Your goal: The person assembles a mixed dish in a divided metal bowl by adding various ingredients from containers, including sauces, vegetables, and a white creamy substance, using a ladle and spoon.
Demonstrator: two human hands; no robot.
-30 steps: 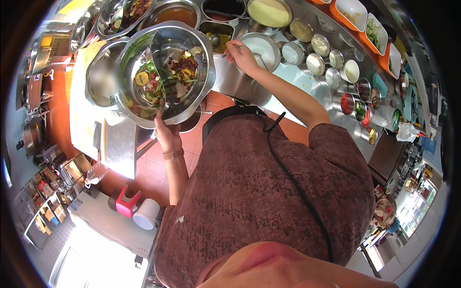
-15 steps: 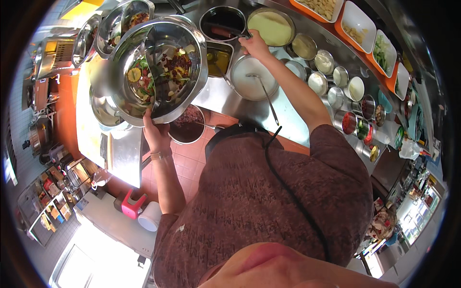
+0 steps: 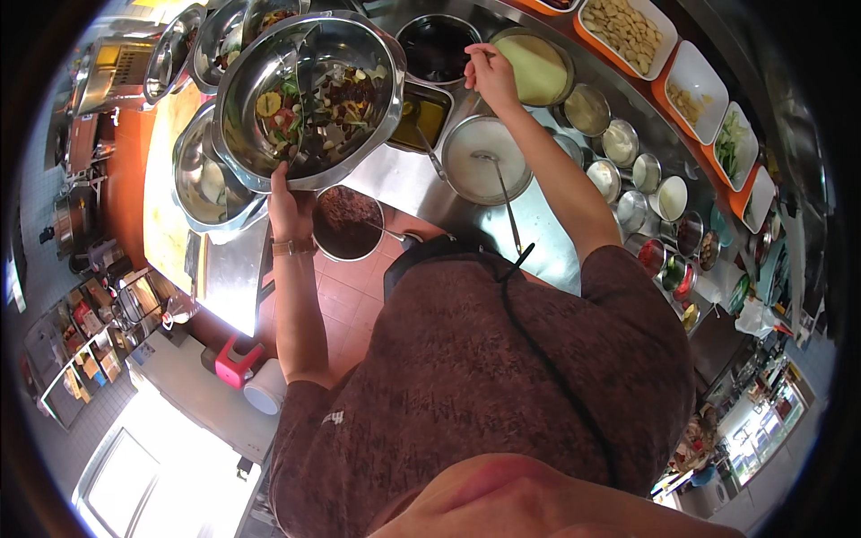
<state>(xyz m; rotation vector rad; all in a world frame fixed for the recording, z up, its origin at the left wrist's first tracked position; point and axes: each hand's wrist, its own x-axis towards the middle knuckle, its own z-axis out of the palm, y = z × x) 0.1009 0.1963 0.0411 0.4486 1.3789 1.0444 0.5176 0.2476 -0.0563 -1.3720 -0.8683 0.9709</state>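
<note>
My left hand [image 3: 289, 208] grips the near rim of a wide steel divided pot [image 3: 401, 117], tilted above the counter. A curved wall splits the pot in two. Dried red chillies, garlic and scallions [image 3: 352, 100] lie in its right half, and a corn piece, tomato and greens [image 3: 276, 111] in its left half. Over the right rim of a pot of dark liquid [image 3: 437, 49] is my right hand [image 3: 491, 76], its fingers curled closed; what they hold, if anything, is hidden. A pale yellow liquid pot [image 3: 538, 67] sits just right of that hand.
A white liquid pot [image 3: 466, 161] with a ladle [image 3: 508, 206] and a yellow oil container [image 3: 417, 121] stand nearer me. Small seasoning bowls [image 3: 621, 143] line the right side. White-and-orange trays [image 3: 695, 81] stand behind them. Another divided pot [image 3: 202, 179] sits left; a reddish-brown pot [image 3: 348, 229] is below.
My right hand has lifted slightly and shifted right; the dark handle it held in the dark liquid no longer shows. My left hand keeps hold of the divided pot, and the view has shifted.
</note>
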